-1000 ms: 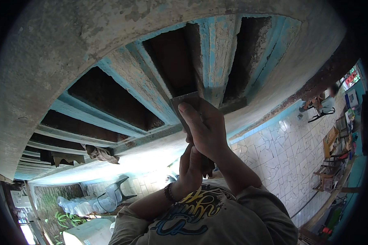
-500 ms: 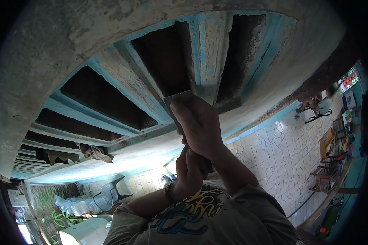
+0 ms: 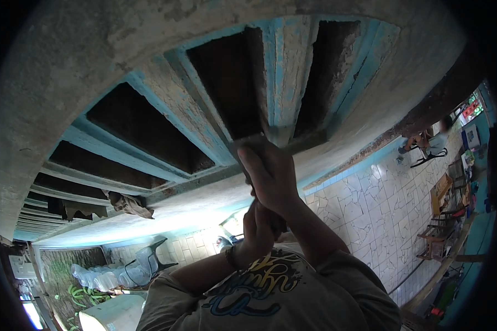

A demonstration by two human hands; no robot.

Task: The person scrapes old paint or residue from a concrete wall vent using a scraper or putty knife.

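A flat metal scraper (image 3: 249, 139) points up at the peeling blue and white slats of a wall vent. My right hand (image 3: 271, 175) is closed round it, with the thumb laid along the blade. Just below, my left hand (image 3: 258, 227) is closed on what looks like the lower end of the same scraper; the handle is mostly hidden by my fingers. The blade's edge lies at the bottom of a dark gap, beside the foot of a slat (image 3: 286, 83) with flaking paint.
Brown cloth (image 3: 128, 204) hangs from the vent's lower ledge at left. Below stand a grey plastic chair (image 3: 143, 265) and clear plastic containers (image 3: 96, 277). At right, a person (image 3: 425, 142) sits above a cracked-tile floor (image 3: 364, 215), near wooden furniture (image 3: 440, 193).
Both hands and the scraper have shifted slightly right and down. The blade is now tilted so that less of its face shows.
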